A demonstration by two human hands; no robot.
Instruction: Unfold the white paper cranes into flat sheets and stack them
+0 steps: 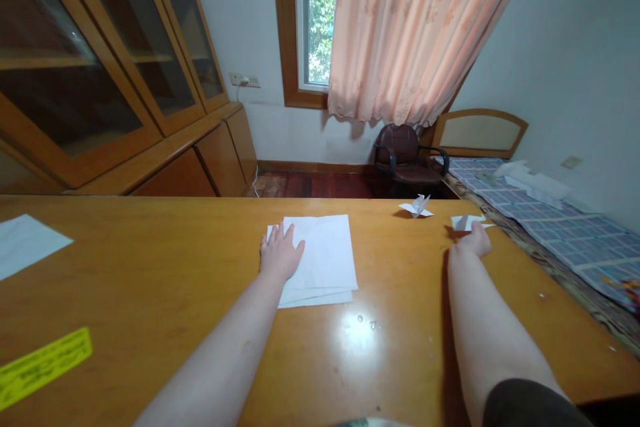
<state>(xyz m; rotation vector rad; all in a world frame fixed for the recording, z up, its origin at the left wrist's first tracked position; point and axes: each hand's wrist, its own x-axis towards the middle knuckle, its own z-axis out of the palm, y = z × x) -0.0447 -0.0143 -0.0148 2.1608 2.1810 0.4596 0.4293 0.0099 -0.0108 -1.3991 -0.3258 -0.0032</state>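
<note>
My left hand (281, 255) lies flat with fingers apart on the left side of a small stack of white paper sheets (326, 255) in the middle of the table. The sheets are slightly out of line with one another. Far to the right, my right hand (477, 241) is closed on a folded white paper crane (463, 221) close to the table's right edge. Its fingertips are partly hidden behind the hand. A second paper crane (417, 206) stands to the left of it, wings spread, near the far edge.
On the left lie another white sheet (29, 244) and a yellow printed strip (45, 365). Small scraps dot the wooden table (165, 267). Beyond it are a glass-door cabinet (150, 113), a dark office chair (403, 153) and a bed (545, 220) on the right.
</note>
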